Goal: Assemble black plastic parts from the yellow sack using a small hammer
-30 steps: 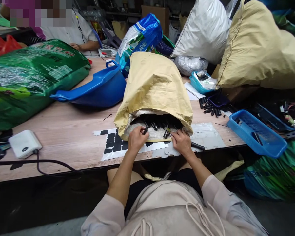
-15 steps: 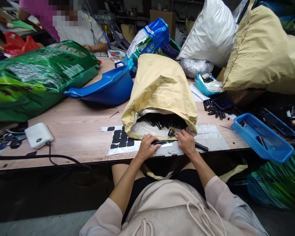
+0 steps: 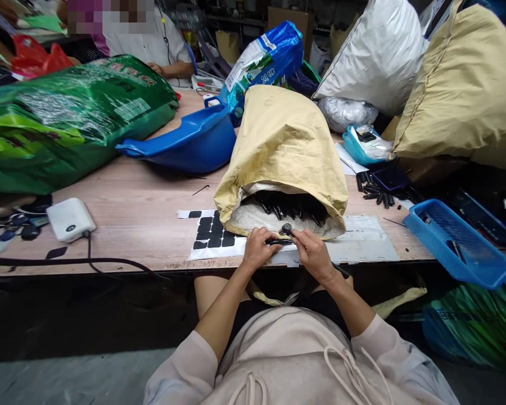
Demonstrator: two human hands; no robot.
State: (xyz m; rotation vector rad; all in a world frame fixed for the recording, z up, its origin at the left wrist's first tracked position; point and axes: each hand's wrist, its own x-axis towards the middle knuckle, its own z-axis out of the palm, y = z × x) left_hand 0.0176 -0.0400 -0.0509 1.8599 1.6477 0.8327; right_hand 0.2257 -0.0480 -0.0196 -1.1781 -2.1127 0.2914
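My left hand (image 3: 258,247) is closed on a thin black rod (image 3: 279,242), held level just in front of the open mouth of a tan paper sack (image 3: 283,149). My right hand (image 3: 311,253) pinches a small dark round part (image 3: 285,229) at the rod's right end. The two hands meet over a white sheet (image 3: 365,247) at the table's near edge. Inside the sack's mouth lie several more black parts (image 3: 290,207). A sheet of black square pads (image 3: 211,236) lies to the left of my left hand.
A blue basin (image 3: 185,143) and a green sack (image 3: 67,121) lie at left, a white adapter (image 3: 69,219) with its cable nearer. A blue basket (image 3: 459,242) overhangs the right edge. Loose black parts (image 3: 375,188), white and tan sacks stand behind. Another person (image 3: 152,39) sits across.
Both hands have drawn back out of the sack's mouth toward the table edge. My left hand brought out a black rod, and my right hand now holds a small part against it.
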